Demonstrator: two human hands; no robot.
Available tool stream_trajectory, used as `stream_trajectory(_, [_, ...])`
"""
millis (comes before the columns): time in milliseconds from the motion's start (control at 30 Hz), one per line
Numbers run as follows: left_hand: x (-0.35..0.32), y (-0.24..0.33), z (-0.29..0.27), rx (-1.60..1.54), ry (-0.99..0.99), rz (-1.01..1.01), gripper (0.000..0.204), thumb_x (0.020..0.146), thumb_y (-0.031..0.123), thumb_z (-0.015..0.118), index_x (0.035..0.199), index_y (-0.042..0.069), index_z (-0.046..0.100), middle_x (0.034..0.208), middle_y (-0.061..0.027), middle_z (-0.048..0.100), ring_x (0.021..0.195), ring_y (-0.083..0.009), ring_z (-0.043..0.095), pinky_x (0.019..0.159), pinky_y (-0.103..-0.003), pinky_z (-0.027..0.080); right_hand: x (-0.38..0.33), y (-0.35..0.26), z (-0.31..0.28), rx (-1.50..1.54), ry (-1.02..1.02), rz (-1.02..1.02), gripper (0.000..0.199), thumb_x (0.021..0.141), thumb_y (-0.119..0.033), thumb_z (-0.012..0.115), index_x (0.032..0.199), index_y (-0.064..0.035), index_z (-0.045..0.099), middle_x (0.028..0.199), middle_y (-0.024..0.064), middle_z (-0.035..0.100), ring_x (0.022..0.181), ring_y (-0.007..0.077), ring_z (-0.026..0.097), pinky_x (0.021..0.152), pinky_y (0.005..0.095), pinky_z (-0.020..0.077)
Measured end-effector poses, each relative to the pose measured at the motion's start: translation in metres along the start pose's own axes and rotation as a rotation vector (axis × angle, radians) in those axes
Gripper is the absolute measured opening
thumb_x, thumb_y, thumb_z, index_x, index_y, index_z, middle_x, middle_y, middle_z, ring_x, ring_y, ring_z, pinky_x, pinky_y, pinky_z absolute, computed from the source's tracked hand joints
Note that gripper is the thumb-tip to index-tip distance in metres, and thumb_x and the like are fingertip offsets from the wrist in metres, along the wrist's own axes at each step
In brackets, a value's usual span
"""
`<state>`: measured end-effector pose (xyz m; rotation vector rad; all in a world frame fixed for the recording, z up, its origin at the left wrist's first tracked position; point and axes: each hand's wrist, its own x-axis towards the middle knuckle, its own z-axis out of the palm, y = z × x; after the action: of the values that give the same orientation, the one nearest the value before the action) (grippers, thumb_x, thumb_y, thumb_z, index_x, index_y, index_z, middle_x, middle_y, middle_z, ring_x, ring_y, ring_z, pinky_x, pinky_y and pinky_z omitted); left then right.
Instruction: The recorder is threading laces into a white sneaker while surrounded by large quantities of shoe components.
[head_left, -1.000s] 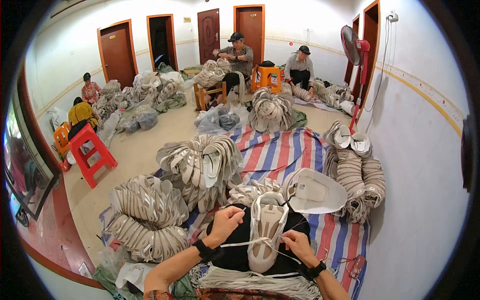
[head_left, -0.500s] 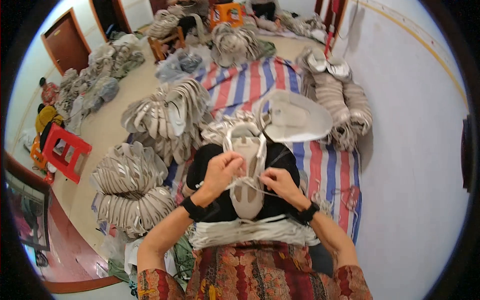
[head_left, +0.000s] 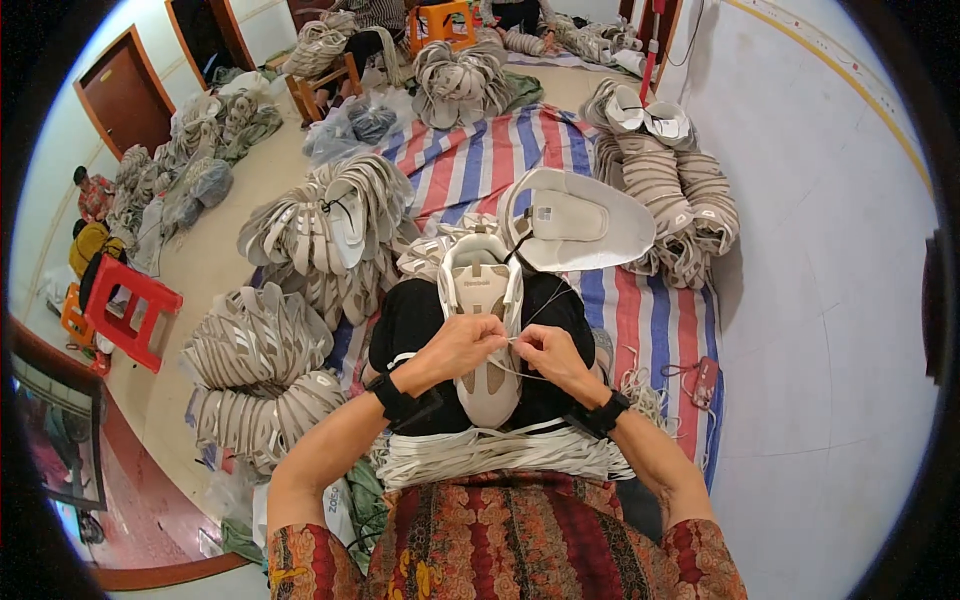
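Observation:
A beige and white shoe upper [head_left: 489, 401] lies along my lap, its toe toward me. Over its middle, my left hand [head_left: 464, 343] is closed in a pinch on a thin white shoelace [head_left: 522, 372]. My right hand [head_left: 553, 354] pinches the same lace just beside it, the fingertips of both hands nearly touching. Part of the lace trails under my right hand. A thick bundle of white laces [head_left: 490, 458] lies across my lap against my patterned top. Just beyond the upper, a large pale, flat shoe piece [head_left: 585, 222] rests with a black tie at its edge.
Stacks of shoe uppers stand to the left [head_left: 255, 335] and right [head_left: 668, 195] on a striped sheet [head_left: 490, 155]. A pink object with a cord [head_left: 705, 382] lies at the right. A red stool [head_left: 130, 308] stands on the left floor. Other people sit at the back.
My hands have come closer together, their fingertips now meeting over the upper. The left hand has moved right and slightly down, the right hand a little left. The view has shifted slightly.

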<state>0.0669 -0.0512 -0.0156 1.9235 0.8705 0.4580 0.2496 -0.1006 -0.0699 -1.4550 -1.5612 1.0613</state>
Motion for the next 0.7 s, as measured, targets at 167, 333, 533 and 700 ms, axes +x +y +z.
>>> stream_trajectory(167, [0.009, 0.0, -0.009, 0.043, -0.122, -0.149, 0.016, 0.086, 0.014, 0.054, 0.09, 0.0, 0.06, 0.074, -0.0013, 0.059, 0.069, -0.0065, 0.054, 0.055, -0.022, 0.046, 0.002, -0.001, 0.0, -0.012, 0.017, -0.014, 0.018, 0.075, -0.016, 0.056, 0.076, 0.0015, 0.061, 0.063, 0.0102, 0.059, 0.055, 0.0157, 0.055, 0.054, 0.0296, 0.0439])
stream_trajectory(333, [0.014, -0.009, -0.016, -0.233, -0.153, -0.268, 0.017, 0.088, 0.017, 0.053, 0.089, 0.002, 0.061, 0.078, -0.0021, 0.061, 0.074, -0.0067, 0.058, 0.055, -0.022, 0.049, 0.006, 0.001, -0.001, 0.001, -0.003, -0.046, 0.017, 0.073, -0.015, 0.056, 0.075, 0.002, 0.061, 0.062, 0.0104, 0.059, 0.055, 0.0162, 0.055, 0.054, 0.0296, 0.0438])
stream_trajectory(533, [0.019, -0.017, -0.017, -0.246, -0.132, -0.242, 0.017, 0.088, 0.019, 0.053, 0.089, 0.003, 0.06, 0.079, -0.0014, 0.061, 0.076, -0.0068, 0.058, 0.054, -0.021, 0.049, 0.013, 0.0, 0.001, -0.014, 0.022, -0.027, 0.017, 0.073, -0.015, 0.056, 0.074, 0.002, 0.06, 0.061, 0.0121, 0.059, 0.054, 0.0183, 0.056, 0.053, 0.0305, 0.0444])
stream_trajectory(700, [0.018, -0.021, -0.009, -0.235, -0.103, -0.174, 0.017, 0.088, 0.019, 0.053, 0.088, 0.004, 0.06, 0.077, 0.0007, 0.059, 0.066, -0.0045, 0.056, 0.052, -0.019, 0.047, 0.019, -0.002, 0.004, -0.216, 0.135, -0.291, 0.013, 0.075, -0.012, 0.057, 0.075, 0.0015, 0.059, 0.058, 0.0075, 0.056, 0.051, 0.0102, 0.051, 0.049, 0.0268, 0.0412])
